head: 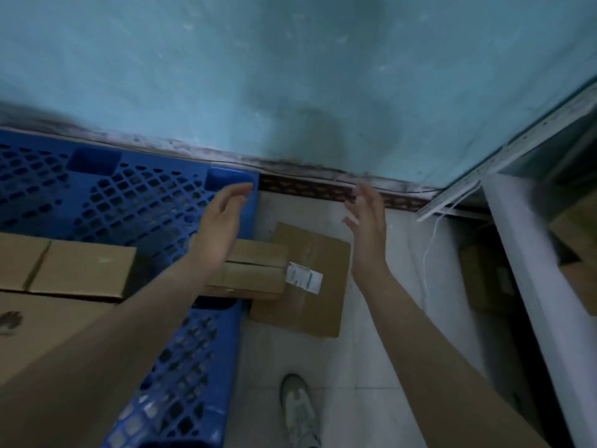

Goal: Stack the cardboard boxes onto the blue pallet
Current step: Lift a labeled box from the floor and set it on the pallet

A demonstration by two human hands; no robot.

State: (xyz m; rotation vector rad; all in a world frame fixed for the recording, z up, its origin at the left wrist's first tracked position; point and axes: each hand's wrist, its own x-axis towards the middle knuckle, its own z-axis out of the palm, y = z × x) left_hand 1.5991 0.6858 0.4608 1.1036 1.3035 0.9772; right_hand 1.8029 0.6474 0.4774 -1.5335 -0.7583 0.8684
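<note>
Two boxes [80, 270] already on the blue pallet [129, 195], small box [255, 270] and flat box [310, 279] left on the floor beside it; left hand [223, 221] and right hand [368, 234] spread wide, empty

Both empty hands, left hand [223, 218] and right hand [368, 227], hover (palms facing) above small box [255, 270].

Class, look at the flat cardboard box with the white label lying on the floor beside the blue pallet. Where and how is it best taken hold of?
Probably by its two long side edges, one hand each, from above. The flat cardboard box lies low on the floor, its left edge tucked under a smaller box, so slide it rightward first. Both the left hand and right hand are open above it.
</note>
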